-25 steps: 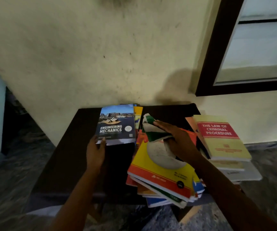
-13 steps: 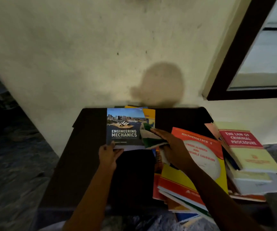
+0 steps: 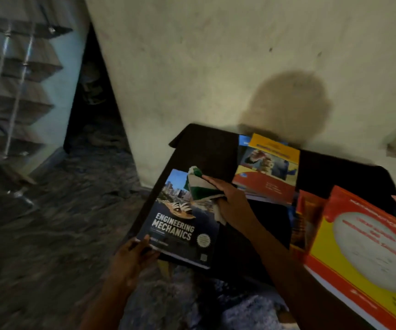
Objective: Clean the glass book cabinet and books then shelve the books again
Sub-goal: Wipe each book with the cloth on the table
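Book (image 3: pixel 180 225) pinched by left hand (image 3: pixel 130 256); right hand (image 3: pixel 232 206) presses cloth (image 3: pixel 199 186) onto it.

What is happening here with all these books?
A person is wiping a book at a dark table. The left hand grips the Engineering Mechanics book by its near corner, while the right hand presses a green and white cloth on its cover. A yellow book and a red and yellow book lie nearby.
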Motion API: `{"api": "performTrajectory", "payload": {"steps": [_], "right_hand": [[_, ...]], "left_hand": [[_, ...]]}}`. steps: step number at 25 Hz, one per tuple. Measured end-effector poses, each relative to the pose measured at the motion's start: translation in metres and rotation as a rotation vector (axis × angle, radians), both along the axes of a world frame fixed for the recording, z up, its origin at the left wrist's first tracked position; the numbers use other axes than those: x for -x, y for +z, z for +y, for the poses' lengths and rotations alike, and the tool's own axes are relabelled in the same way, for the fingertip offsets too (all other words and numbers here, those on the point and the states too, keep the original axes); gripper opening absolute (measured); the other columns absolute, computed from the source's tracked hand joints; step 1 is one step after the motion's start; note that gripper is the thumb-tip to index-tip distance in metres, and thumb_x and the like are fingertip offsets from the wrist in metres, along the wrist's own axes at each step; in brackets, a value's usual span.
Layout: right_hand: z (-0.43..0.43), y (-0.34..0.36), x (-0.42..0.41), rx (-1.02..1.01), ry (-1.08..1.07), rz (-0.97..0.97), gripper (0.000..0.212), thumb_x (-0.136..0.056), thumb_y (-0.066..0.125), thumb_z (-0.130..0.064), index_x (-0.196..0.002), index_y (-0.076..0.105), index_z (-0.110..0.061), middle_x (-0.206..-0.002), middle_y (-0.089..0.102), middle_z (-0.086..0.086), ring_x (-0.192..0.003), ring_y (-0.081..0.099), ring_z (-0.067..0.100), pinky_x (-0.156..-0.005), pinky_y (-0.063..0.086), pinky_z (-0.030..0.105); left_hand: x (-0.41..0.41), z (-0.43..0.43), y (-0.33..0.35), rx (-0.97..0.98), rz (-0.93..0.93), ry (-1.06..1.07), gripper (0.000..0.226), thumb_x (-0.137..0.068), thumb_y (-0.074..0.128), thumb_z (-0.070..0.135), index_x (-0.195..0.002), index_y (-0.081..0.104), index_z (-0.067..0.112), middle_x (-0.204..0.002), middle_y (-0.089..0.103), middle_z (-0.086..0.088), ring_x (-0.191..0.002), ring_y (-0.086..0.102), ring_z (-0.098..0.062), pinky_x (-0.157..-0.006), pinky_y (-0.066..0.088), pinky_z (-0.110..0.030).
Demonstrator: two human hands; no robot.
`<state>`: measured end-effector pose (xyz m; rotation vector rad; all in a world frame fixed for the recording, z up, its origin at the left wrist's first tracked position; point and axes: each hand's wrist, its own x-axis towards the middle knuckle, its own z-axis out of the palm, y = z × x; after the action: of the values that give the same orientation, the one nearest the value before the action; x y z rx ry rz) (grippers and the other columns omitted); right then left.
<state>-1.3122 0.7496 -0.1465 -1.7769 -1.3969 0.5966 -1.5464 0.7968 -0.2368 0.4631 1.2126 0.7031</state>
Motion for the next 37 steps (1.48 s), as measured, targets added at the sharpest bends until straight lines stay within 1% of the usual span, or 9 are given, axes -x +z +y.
{"api": "performTrajectory", "payload": {"steps": [3, 8, 11, 15, 20, 23, 27, 32, 37], "right_hand": [[0.040, -0.019, 0.007, -0.050, 0.036, -0.046, 0.050, -0.083, 0.047, 0.014, -0.131, 0.049, -0.003, -0.135, 0.050, 0.015, -0.121, 0.044, 0.013, -0.099, 0.023, 0.001], [0.124, -0.081, -0.006, 0.183, 0.130, -0.384, 0.061, -0.090, 0.047, 0.002, -0.145, 0.024, -0.009, -0.152, 0.024, 0.014, -0.140, 0.025, 0.027, -0.111, 0.015, 0.025], [0.126, -0.100, 0.006, 0.206, 0.178, -0.630, 0.067, -0.085, 0.049, -0.005, -0.147, 0.022, -0.012, -0.152, 0.027, 0.010, -0.138, 0.029, 0.026, -0.111, 0.027, 0.037], [0.078, -0.103, 0.049, -0.058, 0.317, -0.565, 0.055, -0.081, 0.033, -0.014, -0.133, 0.050, -0.008, -0.132, 0.055, 0.014, -0.116, 0.056, 0.034, -0.091, 0.047, 0.049], [0.000, -0.104, 0.091, -0.066, 0.579, -0.466, 0.051, -0.090, 0.039, -0.030, -0.140, 0.039, -0.017, -0.142, 0.044, 0.002, -0.130, 0.038, 0.013, -0.107, 0.033, 0.024], [0.025, -0.086, 0.043, -0.027, 0.393, -0.304, 0.052, -0.087, 0.040, -0.006, -0.139, 0.039, -0.009, -0.145, 0.034, 0.003, -0.134, 0.021, 0.007, -0.116, 0.011, 0.018], [0.065, -0.085, -0.032, 0.148, 0.057, -0.423, 0.060, -0.084, 0.058, -0.001, -0.140, 0.037, -0.007, -0.147, 0.034, 0.013, -0.138, 0.029, 0.028, -0.114, 0.018, 0.036], [-0.007, -0.123, 0.033, -0.043, 0.019, -0.485, 0.059, -0.077, 0.035, -0.008, -0.135, 0.043, -0.015, -0.135, 0.051, 0.013, -0.123, 0.048, 0.029, -0.098, 0.035, 0.044], [-0.060, -0.116, 0.070, -0.107, 0.217, -0.270, 0.056, -0.083, 0.037, -0.016, -0.139, 0.038, -0.024, -0.138, 0.048, 0.007, -0.128, 0.040, 0.013, -0.106, 0.035, 0.036]], "left_hand": [[0.002, -0.007, -0.006, 0.035, -0.020, 0.085, 0.009, -0.090, 0.056, 0.011, -0.093, 0.060, 0.003, -0.092, 0.064, -0.019, -0.067, 0.067, -0.023, -0.068, 0.058, -0.037], [0.000, -0.013, -0.001, 0.058, -0.087, 0.161, 0.022, -0.097, 0.046, 0.019, -0.098, 0.061, 0.002, -0.074, 0.072, -0.012, -0.061, 0.069, -0.024, -0.051, 0.058, -0.033], [0.001, -0.012, -0.003, 0.054, -0.045, 0.144, 0.023, -0.097, 0.046, 0.020, -0.098, 0.062, 0.004, -0.074, 0.072, -0.010, -0.059, 0.068, -0.021, -0.054, 0.058, -0.033], [0.003, -0.011, -0.008, 0.048, -0.036, 0.122, 0.023, -0.098, 0.044, 0.021, -0.096, 0.061, 0.007, -0.071, 0.070, -0.005, -0.059, 0.066, -0.017, -0.065, 0.056, -0.034], [0.008, -0.013, -0.006, 0.076, -0.082, 0.130, 0.029, -0.100, 0.039, 0.025, -0.098, 0.063, 0.009, -0.078, 0.072, -0.007, -0.078, 0.064, -0.024, -0.072, 0.050, -0.039], [0.011, -0.014, -0.009, 0.086, -0.142, 0.111, 0.033, -0.098, 0.039, 0.034, -0.099, 0.062, 0.011, -0.076, 0.072, -0.002, -0.066, 0.067, -0.016, -0.067, 0.054, -0.035], [0.007, -0.016, -0.006, 0.071, -0.145, 0.114, 0.036, -0.098, 0.038, 0.037, -0.096, 0.062, 0.011, -0.072, 0.072, 0.000, -0.060, 0.068, -0.013, -0.056, 0.056, -0.025], [-0.003, -0.018, 0.000, 0.080, -0.133, 0.222, 0.025, -0.097, 0.046, 0.027, -0.086, 0.060, 0.009, -0.062, 0.069, -0.001, -0.051, 0.066, -0.012, -0.047, 0.054, -0.023], [-0.020, -0.026, 0.016, -0.093, -0.025, 0.232, 0.015, -0.090, 0.055, 0.005, -0.104, 0.055, -0.002, -0.108, 0.062, -0.024, -0.079, 0.065, -0.025, -0.063, 0.058, -0.033]]}}
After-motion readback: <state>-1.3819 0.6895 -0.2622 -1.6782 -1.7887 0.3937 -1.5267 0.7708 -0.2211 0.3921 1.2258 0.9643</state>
